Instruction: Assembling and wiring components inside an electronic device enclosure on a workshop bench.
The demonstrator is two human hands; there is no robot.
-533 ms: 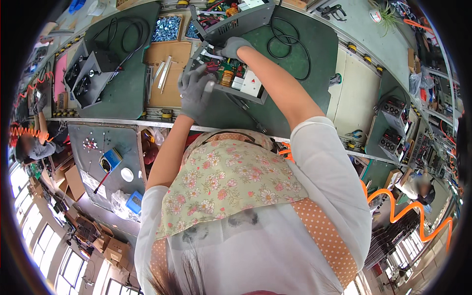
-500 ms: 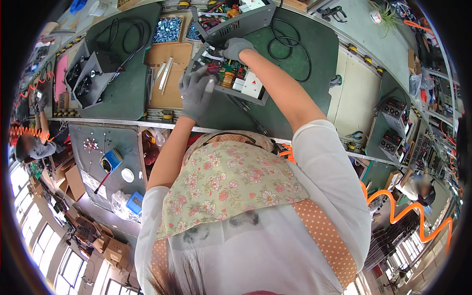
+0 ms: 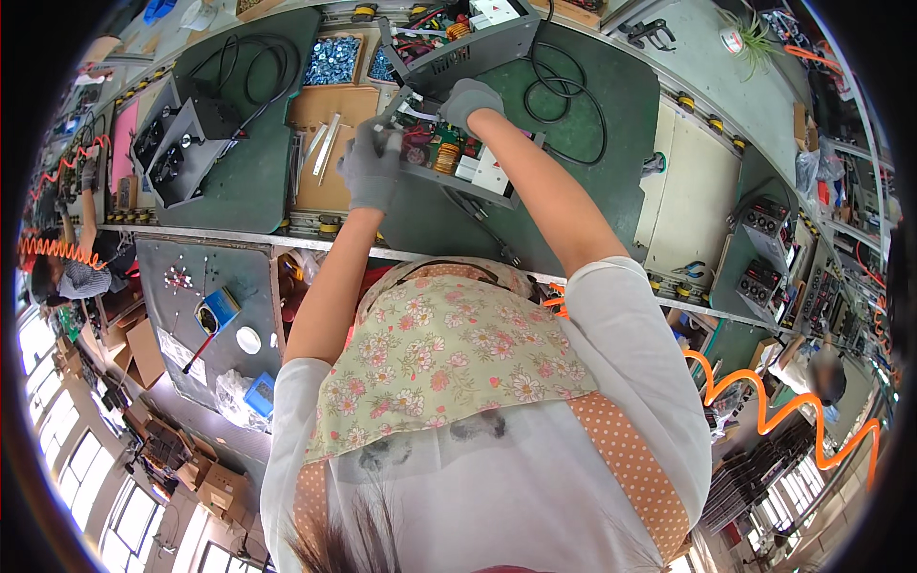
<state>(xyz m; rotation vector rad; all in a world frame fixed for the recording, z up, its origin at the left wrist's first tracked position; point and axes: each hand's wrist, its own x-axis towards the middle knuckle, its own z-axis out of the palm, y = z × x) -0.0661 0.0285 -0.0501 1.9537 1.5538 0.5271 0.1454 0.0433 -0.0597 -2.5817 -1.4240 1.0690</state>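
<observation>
An open grey metal housing sits in front of me on the green work mat. Inside it are a circuit board, a copper coil and white blocks. My left hand, in a grey glove, grips the housing's left end, with thumb and fingers bent around it. Across the far side, my gloved right hand is curled over the inside near a white ribbon-like lead. Its fingertips are hidden, so what they pinch does not show.
Behind stands a second open housing. Black cable coils at the right. A cardboard tray with metal strips and a box of screws lie left, before another grey housing. Co-workers sit at both sides.
The housing has turned slightly, its right end shifting away from me. My left hand has moved a little left and closed its fingers more; my right hand has shifted slightly right and nearer.
</observation>
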